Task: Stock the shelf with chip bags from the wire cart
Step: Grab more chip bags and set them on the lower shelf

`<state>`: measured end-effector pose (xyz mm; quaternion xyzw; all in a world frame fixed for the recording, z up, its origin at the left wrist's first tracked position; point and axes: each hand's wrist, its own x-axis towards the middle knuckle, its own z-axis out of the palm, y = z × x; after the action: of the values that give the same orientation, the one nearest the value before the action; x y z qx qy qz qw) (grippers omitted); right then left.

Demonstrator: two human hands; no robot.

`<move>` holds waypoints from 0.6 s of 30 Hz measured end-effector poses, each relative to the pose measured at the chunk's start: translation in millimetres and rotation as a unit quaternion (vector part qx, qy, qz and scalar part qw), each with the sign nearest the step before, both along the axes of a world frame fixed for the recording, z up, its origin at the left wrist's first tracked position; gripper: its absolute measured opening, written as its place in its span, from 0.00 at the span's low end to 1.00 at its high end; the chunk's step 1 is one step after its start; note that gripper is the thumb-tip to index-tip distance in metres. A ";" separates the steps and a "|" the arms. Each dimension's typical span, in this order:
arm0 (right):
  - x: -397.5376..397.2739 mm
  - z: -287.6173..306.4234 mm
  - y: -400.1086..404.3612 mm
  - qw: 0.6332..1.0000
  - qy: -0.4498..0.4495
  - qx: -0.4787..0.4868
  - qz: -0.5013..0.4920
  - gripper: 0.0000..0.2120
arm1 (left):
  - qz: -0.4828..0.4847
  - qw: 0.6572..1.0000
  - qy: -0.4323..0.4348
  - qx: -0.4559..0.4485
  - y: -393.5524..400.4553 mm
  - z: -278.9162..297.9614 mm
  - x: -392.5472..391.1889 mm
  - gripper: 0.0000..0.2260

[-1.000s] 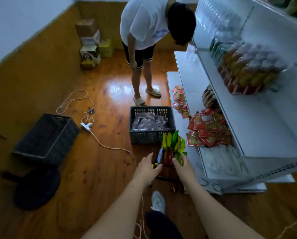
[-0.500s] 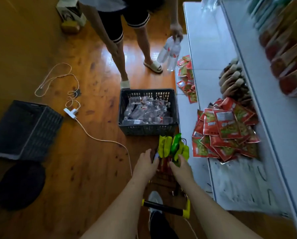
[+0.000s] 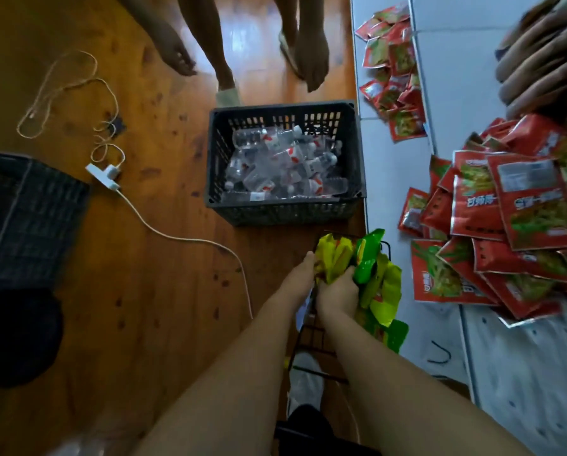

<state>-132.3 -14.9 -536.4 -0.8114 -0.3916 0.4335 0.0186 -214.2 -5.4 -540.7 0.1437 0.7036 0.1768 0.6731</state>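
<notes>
Your right hand (image 3: 336, 296) has its fingers curled round the bunch of yellow and green chip bags (image 3: 370, 274), which stands in the wire cart (image 3: 311, 337) just beside the shelf (image 3: 440, 343). Your left hand (image 3: 295, 284) lies against the near side of the bunch with its fingers straight, steadying rather than gripping. To lift cleanly, I'd say close that left hand on the bags too, since a one-handed hold on slippery foil could let the outer ones slide out. Raise the bunch straight up past the cart's wires before swinging it right. You'll probably want a bare stretch of the shelf, not the heap of red packets (image 3: 505, 232) already spread there. Those packets carry printed characters, seen upside down and too small to read with confidence; the chip bags show no legible brand. Further off, the dark crate (image 3: 285, 209) of water bottles (image 3: 282, 166) sits on the floor, and another person's hands (image 3: 311, 60) hang above it.
</notes>
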 end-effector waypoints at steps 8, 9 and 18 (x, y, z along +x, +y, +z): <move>23.2 93.6 -67.7 0.991 -0.034 0.012 0.125 0.14 | -0.156 0.961 0.191 0.123 -60.3 99.2 -39.7 0.31; 26.5 108.9 -74.3 0.988 -0.026 0.030 0.149 0.14 | -0.184 0.955 0.191 0.130 -67.9 116.4 -44.3 0.36; -38.2 276.3 -96.1 0.856 0.113 0.032 0.503 0.09 | -0.308 0.887 0.311 0.146 -184.9 291.4 -122.4 0.48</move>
<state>-170.5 -111.0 -260.1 -0.4478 -0.7551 0.4602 -0.1322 -336.7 -190.3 -249.3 0.4978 0.7631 0.0075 0.4120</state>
